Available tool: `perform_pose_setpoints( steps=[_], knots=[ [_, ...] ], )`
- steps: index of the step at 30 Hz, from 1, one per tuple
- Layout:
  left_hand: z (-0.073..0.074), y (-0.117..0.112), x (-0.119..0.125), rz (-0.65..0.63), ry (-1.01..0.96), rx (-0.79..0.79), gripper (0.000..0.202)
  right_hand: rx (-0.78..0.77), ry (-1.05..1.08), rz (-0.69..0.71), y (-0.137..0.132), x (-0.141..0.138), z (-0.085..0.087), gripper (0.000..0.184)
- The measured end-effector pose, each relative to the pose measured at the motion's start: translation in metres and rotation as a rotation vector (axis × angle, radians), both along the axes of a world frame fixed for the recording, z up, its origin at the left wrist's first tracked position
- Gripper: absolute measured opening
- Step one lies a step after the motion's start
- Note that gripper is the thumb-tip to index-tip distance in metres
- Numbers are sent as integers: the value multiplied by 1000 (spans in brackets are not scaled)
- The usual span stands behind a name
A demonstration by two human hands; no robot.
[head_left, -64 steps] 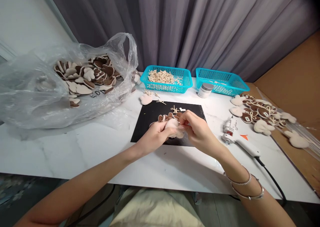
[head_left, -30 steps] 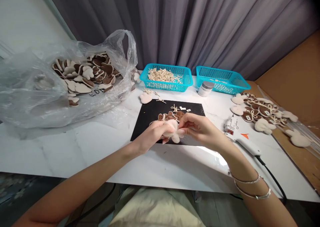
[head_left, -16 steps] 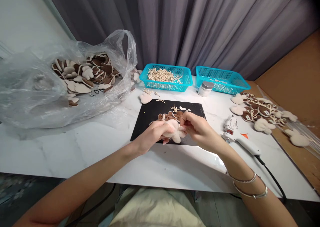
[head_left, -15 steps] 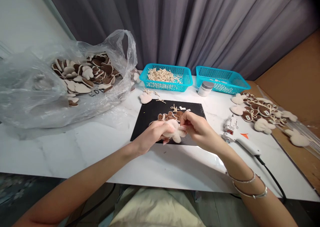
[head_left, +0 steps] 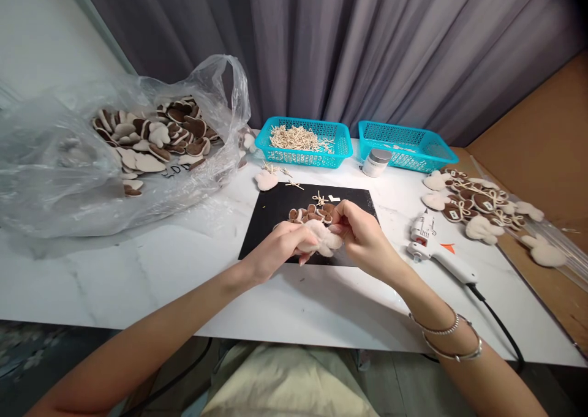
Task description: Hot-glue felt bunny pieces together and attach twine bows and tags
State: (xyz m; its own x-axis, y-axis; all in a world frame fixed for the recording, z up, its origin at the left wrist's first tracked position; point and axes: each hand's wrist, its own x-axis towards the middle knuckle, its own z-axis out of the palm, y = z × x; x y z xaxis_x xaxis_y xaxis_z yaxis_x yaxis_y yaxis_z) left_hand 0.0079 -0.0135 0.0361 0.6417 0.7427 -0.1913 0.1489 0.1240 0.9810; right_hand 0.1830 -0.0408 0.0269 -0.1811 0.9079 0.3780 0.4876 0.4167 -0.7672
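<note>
My left hand (head_left: 280, 250) is closed around a cream fleece cutout (head_left: 324, 240) with rounded lobes, holding it over a black mat (head_left: 261, 221). The fingers of my right hand (head_left: 361, 236) are pinched together at the cutout's right edge; their tips are partly hidden. Just behind the cutout, several small brown pieces with cream edges (head_left: 305, 214) lie in a row on the mat. Beyond them are a cream cord bow (head_left: 319, 198) and a small white tag (head_left: 334, 198).
A plastic bag (head_left: 59, 178) of brown-and-cream pieces stands left. Behind are a blue basket of cords (head_left: 305, 158), another blue basket (head_left: 408, 150) and a lidded jar (head_left: 377, 163). A glue gun (head_left: 441, 258) with a cable and finished brown pieces with bows (head_left: 484, 204) lie right.
The fleece cutout has turned slightly in my hands, and my right fingers have shifted a little at its edge. A second small tag near my right hand no longer shows.
</note>
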Motion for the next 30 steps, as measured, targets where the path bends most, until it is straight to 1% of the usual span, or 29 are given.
perform_pose_setpoints(
  steps=[4, 7, 9, 10, 11, 13, 15, 16, 19, 21, 24, 27, 30],
  knots=[
    [-1, 0, 1, 4, -16, -20, 24, 28, -7, -52, 4, 1, -4, 21],
    [0, -3, 3, -93, 24, -46, 27, 62, 18, -172, 9, 8, -4, 18],
    [1, -5, 5, -154, 9, -71, 27, 35, 43, -208, 11, 14, -1, 14],
    [1, -6, 6, -154, -20, -90, 26, 4, 60, -194, 12, 16, 2, 11],
    [2, -6, 7, -127, -60, -116, 25, -26, 81, -165, 11, 18, 5, 9],
    [5, -5, 7, -46, -153, -199, 21, -49, 127, -97, 9, 19, 11, 6],
    [7, -2, 6, 7, -243, -320, 18, 17, 140, -45, 6, 19, 16, 8],
    [8, -1, 6, 11, -283, -387, 21, 75, 120, -13, 4, 19, 19, 10],
    [9, 3, 3, -22, -362, -558, 27, 229, -11, 129, 1, 21, 24, 13],
    [8, 5, 1, -35, -383, -619, 28, 279, -101, 195, 0, 22, 24, 18],
    [7, 6, 1, -37, -408, -665, 26, 352, -182, 193, 0, 18, 21, 17],
    [6, 7, 1, -32, -431, -701, 24, 454, -227, 139, -1, 12, 16, 13],
    [7, 6, 3, -22, -432, -727, 24, 549, -280, 81, -2, 8, 12, 16]
  ],
)
